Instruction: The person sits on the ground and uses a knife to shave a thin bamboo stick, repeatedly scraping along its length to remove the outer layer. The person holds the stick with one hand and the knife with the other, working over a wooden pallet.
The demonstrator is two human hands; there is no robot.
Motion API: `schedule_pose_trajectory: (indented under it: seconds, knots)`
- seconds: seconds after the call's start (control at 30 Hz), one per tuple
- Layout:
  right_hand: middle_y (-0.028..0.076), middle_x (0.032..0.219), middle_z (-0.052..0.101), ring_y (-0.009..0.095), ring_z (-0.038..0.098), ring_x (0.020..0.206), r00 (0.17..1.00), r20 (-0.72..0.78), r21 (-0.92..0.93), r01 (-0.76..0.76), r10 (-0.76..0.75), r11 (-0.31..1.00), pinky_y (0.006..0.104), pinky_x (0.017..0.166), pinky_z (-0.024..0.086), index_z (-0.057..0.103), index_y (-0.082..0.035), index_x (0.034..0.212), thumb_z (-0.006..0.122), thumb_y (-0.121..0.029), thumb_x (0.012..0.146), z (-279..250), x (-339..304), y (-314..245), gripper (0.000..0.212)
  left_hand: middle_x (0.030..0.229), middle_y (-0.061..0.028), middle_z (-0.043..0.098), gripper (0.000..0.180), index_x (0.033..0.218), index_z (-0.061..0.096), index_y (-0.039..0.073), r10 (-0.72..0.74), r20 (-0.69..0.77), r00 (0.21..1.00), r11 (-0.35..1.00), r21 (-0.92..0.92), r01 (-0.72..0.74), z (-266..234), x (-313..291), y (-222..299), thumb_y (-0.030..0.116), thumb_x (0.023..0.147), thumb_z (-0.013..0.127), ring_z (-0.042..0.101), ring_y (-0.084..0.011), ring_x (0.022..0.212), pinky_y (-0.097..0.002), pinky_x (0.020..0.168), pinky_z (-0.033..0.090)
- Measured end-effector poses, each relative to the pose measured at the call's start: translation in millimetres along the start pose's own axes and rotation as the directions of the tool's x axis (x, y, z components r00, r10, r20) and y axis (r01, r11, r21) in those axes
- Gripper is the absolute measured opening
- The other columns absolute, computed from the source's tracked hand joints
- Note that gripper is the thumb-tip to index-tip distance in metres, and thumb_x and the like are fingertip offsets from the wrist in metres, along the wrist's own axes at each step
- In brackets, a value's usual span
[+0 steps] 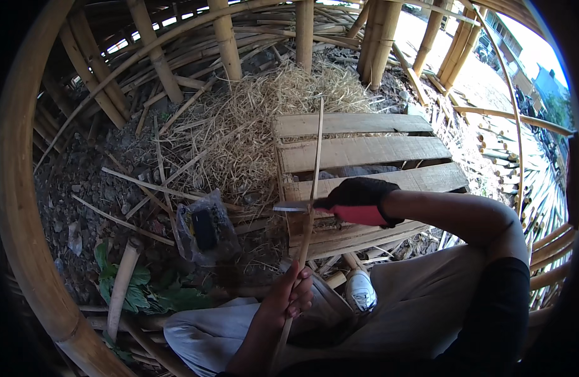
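Note:
My left hand [294, 290], bare, is wrapped round the lower part of a long thin bamboo strip [317, 151]. The strip slants up and away from my lap, its far tip over the pile of shavings. My right hand [358, 201], in a black and pink glove, grips a knife whose handle is mostly hidden in the glove. The knife's blade [290, 206] points left and lies across the strip, a little beyond my left hand. Beneath the strip and my right forearm stands a slatted wooden pallet [365, 151].
Pale shavings [239, 132] heap behind and left of the pallet. On the left ground lie a clear plastic bag [223, 226] with a dark object, loose strips and green leaves [135, 286]. Bamboo posts [226, 41] line the back; a thick pole [19, 188] curves along the left.

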State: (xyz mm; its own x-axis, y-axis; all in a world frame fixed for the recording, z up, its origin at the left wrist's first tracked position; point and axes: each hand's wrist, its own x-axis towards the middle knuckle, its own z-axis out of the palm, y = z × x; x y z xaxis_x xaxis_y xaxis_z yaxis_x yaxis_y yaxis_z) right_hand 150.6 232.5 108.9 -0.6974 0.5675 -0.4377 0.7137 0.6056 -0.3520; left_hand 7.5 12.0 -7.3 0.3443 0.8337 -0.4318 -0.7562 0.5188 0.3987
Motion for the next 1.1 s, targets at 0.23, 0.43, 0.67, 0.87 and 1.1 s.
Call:
schedule_pose_trajectory:
  seconds: [0.23,0.43,0.67,0.87,1.1]
  knots:
    - [0.016,0.087,0.072,0.03,0.07,0.082,0.997,-0.063,0.003,-0.036,0.037,0.999,0.0416,0.079,0.051,0.071,-0.008,0.111,0.045,-0.059,0.099,0.9,23.1,22.7,0.058,0.053,0.0076,0.03,0.047,0.092,0.044,0.016,-0.006,-0.02,1.0,1.0,-0.002,0.006,-1.4,-0.7,-3.5,0.063,0.099,0.046,0.027,-0.0051,0.036,-0.022,0.034,0.026]
    - [0.002,0.06,0.054,0.013,0.044,0.053,0.945,0.016,0.456,-0.298,0.327,0.839,0.0343,0.053,0.041,0.072,-0.007,0.08,0.066,-0.056,0.092,-15.4,27.3,25.2,0.051,0.053,0.0075,0.03,0.048,0.092,0.044,0.016,-0.006,-0.035,0.999,1.0,0.019,0.007,2.0,-1.7,-1.6,0.064,0.099,0.047,0.027,-0.0049,0.036,-0.0219,0.034,0.026]
    - [0.002,0.072,0.058,0.015,0.048,0.058,0.91,0.221,0.355,-0.41,0.35,0.84,0.0354,0.055,0.042,0.076,-0.009,0.097,0.061,-0.044,0.095,-18.3,5.9,-4.2,0.038,0.054,0.0076,0.03,0.048,0.092,0.044,0.016,-0.008,-0.041,0.999,0.999,0.031,0.01,4.7,-2.5,-0.6,0.064,0.099,0.047,0.026,-0.0049,0.036,-0.0214,0.035,0.026]
    - [0.018,0.098,0.071,0.032,0.065,0.088,0.982,0.132,0.219,-0.165,0.139,0.962,0.0432,0.083,0.049,0.071,-0.006,0.11,0.052,-0.043,0.095,22.8,0.1,4.5,0.044,0.054,0.0077,0.03,0.048,0.092,0.044,0.016,-0.01,-0.043,0.999,0.999,0.045,0.012,3.6,-2.4,-0.4,0.064,0.099,0.047,0.026,-0.0048,0.036,-0.0212,0.036,0.026]
    - [0.016,0.084,0.07,0.027,0.062,0.07,0.999,0.003,0.204,-0.051,0.051,0.978,0.0392,0.071,0.051,0.073,-0.005,0.101,0.064,-0.033,0.088,0.0,18.4,46.5,0.032,0.053,0.0079,0.03,0.048,0.092,0.044,0.016,-0.017,-0.04,0.999,0.999,0.049,0.019,3.4,1.7,-0.5,0.064,0.099,0.047,0.027,-0.0046,0.036,-0.0212,0.035,0.026]
